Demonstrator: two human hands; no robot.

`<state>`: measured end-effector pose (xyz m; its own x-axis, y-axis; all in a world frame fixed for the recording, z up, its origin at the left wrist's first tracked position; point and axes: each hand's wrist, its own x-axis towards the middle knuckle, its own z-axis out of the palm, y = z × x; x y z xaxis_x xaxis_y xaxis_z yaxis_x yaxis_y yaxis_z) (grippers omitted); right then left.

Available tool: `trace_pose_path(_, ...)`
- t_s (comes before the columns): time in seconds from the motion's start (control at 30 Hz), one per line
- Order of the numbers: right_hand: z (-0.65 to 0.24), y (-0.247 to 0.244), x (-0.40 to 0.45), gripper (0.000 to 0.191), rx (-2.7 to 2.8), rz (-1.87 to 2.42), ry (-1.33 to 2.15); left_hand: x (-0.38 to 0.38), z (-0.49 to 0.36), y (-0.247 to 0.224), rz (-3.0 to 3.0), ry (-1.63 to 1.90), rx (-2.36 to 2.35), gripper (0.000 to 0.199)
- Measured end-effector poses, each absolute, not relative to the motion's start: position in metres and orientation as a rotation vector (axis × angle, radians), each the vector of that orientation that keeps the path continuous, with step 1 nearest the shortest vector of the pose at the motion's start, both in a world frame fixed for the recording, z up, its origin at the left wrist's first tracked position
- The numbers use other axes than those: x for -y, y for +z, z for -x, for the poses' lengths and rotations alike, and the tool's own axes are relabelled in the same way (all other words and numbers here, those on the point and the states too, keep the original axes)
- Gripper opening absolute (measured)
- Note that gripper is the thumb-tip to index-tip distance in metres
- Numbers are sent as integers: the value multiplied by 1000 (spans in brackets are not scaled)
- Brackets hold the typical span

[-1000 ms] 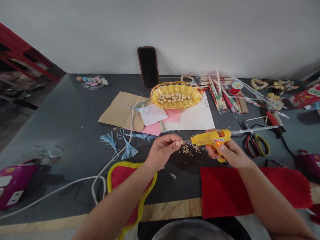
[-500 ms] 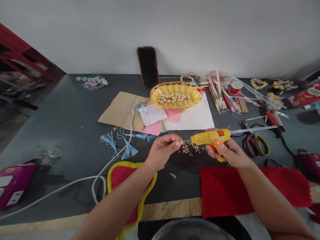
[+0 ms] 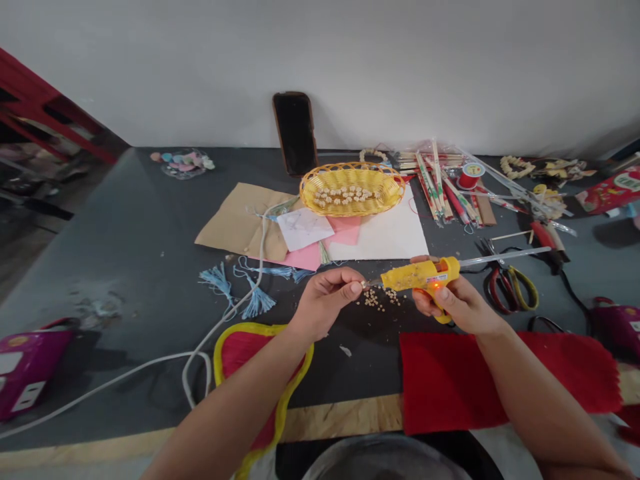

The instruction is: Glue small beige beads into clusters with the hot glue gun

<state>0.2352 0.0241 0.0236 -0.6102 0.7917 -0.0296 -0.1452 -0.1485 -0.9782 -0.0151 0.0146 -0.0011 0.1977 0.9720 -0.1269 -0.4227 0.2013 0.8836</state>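
Observation:
My right hand (image 3: 457,303) is wrapped round the handle of a yellow hot glue gun (image 3: 417,275), whose small light glows orange. A long clear glue stick (image 3: 505,257) juts from its back end. Thumb and forefinger of my left hand (image 3: 327,297) pinch a tiny pale bead (image 3: 363,285) right at the gun's nozzle; I cannot tell whether they touch. Loose small beads (image 3: 373,300) lie scattered on the dark table just beneath. Behind them stands a yellow woven basket (image 3: 320,175) with several pale bead clusters (image 3: 345,195) inside.
Blue tassels (image 3: 259,301) and a white cord (image 3: 225,320) lie left of my hands. Scissors (image 3: 510,287) and pliers (image 3: 550,240) are at the right. Red felt (image 3: 445,383) covers the near edge. A phone (image 3: 295,133) leans on the wall; wrapped sticks (image 3: 435,180) sit behind.
Hands, glue gun and bead hold almost the same place. The glue stick's rear end has dipped slightly to the left, and the whole view has shifted a little.

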Motion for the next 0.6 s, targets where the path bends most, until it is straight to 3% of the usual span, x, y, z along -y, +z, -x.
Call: trace_pose_path(0.6,-236,22,-25,36,1460,756,1826,-15,14,-1,-818,1178,-825,15)
